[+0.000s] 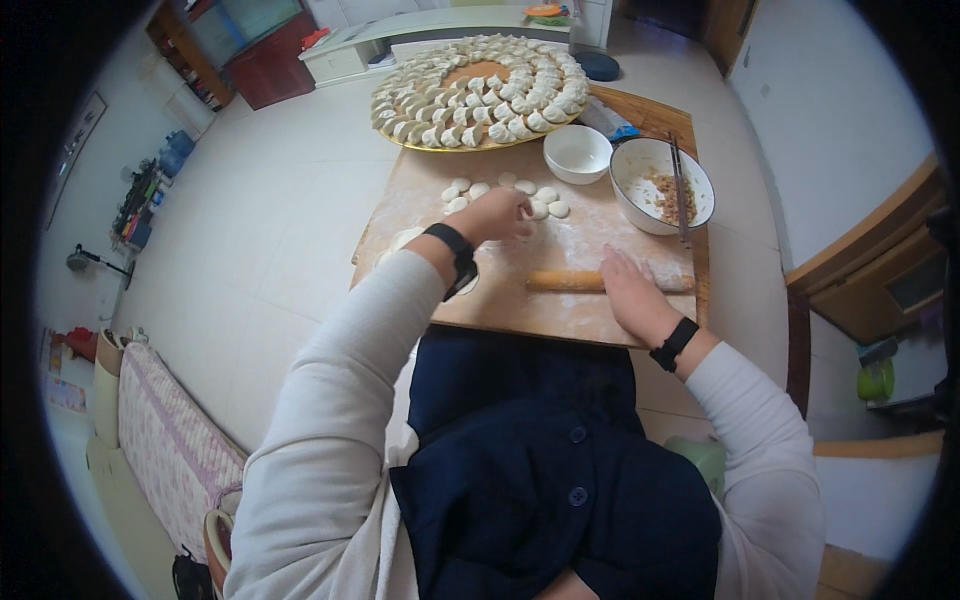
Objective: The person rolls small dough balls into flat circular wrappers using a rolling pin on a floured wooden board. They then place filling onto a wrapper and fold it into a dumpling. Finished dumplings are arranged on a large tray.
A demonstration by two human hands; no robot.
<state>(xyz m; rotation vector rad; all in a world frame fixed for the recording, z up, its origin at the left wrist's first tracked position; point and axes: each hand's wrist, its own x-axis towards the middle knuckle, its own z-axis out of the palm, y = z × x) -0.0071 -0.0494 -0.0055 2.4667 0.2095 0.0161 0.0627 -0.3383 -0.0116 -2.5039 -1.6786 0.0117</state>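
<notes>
My left hand (501,215) reaches over the floured wooden board (495,311), fingers curled down beside a flattened dough piece (538,209). Whether anything is between those fingertips is hidden. Several more small round dough pieces (558,209) lie around it. Under my right palm is a wooden rolling pin (562,281), lying crosswise near the board's front edge; my right hand (634,289) rests over it with the fingers stretched forward. Thin rolled wrappers (405,238) lie at the board's left, partly covered by my left forearm. Another wrapper (466,287) shows below my left wrist.
Behind the board, a large round tray (474,71) carries rings of pleated dumplings (442,114). To its right stand an empty white bowl (577,154) and an enamel bowl (637,191) of minced filling (670,199), with chopsticks (681,187) across its rim. A plastic packet (609,120) lies behind them.
</notes>
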